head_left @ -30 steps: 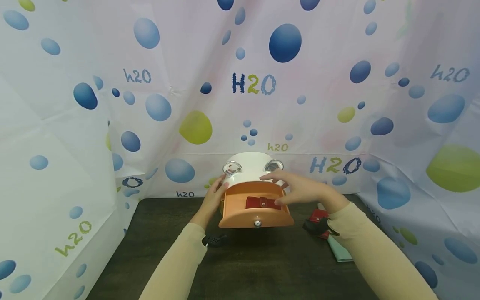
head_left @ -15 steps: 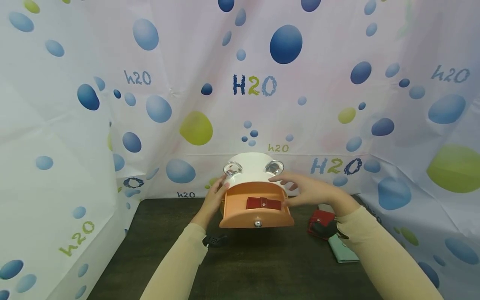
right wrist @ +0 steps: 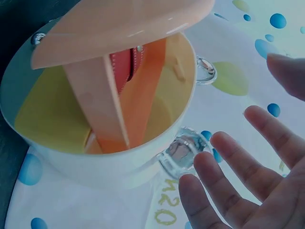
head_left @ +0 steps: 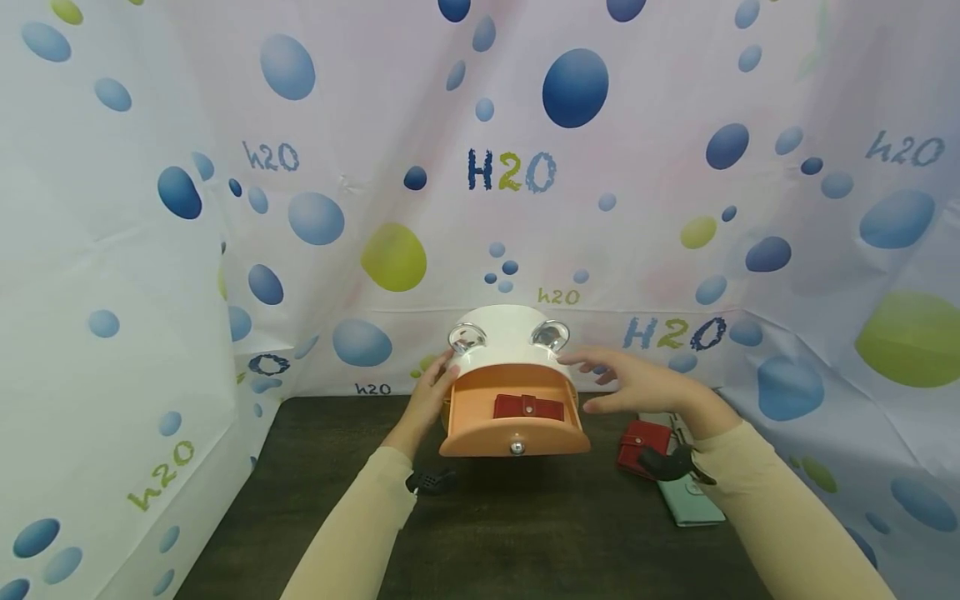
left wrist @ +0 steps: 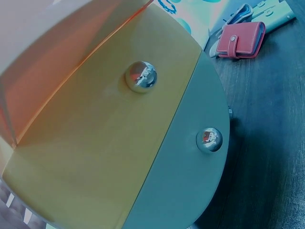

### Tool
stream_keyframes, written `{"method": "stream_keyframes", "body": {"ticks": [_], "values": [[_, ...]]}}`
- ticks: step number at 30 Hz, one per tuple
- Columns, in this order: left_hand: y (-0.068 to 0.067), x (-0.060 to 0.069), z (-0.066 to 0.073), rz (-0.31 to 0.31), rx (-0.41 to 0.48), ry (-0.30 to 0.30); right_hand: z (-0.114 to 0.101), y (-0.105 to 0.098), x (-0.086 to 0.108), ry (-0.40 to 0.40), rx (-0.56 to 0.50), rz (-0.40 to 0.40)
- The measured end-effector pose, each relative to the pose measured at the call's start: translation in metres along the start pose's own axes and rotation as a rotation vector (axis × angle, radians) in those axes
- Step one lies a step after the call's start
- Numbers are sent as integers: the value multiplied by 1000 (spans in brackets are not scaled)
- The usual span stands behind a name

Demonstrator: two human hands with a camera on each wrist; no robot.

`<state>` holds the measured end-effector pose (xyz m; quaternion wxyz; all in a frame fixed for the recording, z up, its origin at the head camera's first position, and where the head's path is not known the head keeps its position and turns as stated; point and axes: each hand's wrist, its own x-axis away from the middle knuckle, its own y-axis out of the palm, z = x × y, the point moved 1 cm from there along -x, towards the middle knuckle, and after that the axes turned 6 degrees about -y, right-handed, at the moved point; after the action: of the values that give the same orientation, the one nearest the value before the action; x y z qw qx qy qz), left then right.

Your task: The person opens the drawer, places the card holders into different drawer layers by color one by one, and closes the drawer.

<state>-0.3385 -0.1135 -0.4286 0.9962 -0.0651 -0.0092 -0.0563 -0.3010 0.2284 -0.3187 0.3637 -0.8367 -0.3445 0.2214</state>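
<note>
A white round-topped drawer box (head_left: 504,335) stands on the dark table, with two silver rings on top. Its orange drawer (head_left: 480,437) is pulled out and holds a red snap-strap wallet (head_left: 528,407). Yellow (left wrist: 109,119) and teal (left wrist: 181,167) drawer fronts with silver knobs show below in the left wrist view. My left hand (head_left: 426,398) rests against the box's left side, its fingers extended along it. To the right of the box, my right hand (head_left: 633,385) holds nothing, its fingers spread and apart from the box in the right wrist view.
Right of the box lie another red wallet (head_left: 643,447) and a mint-green wallet (head_left: 690,502), partly under my right forearm. A patterned sheet (head_left: 480,208) hangs behind the table (head_left: 525,533) and at both sides.
My right hand has drawn away to the right from the red wallet in the drawer, which it touched one second ago. The box and my left hand stay in place.
</note>
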Motion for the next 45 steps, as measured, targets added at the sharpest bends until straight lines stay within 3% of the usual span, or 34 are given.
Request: {"method": "stream_keyframes", "body": {"ticks": [6, 23, 35, 45], "values": [[4, 17, 19, 0, -18, 18, 9, 1, 8, 22, 8, 32], [5, 19, 21, 7, -12, 0, 40, 9, 35, 150, -44, 61], [5, 20, 20, 10, -20, -9, 68, 21, 46, 123, -75, 101], [5, 21, 19, 6, -15, 6, 87, 34, 59, 203, -92, 144]]}}
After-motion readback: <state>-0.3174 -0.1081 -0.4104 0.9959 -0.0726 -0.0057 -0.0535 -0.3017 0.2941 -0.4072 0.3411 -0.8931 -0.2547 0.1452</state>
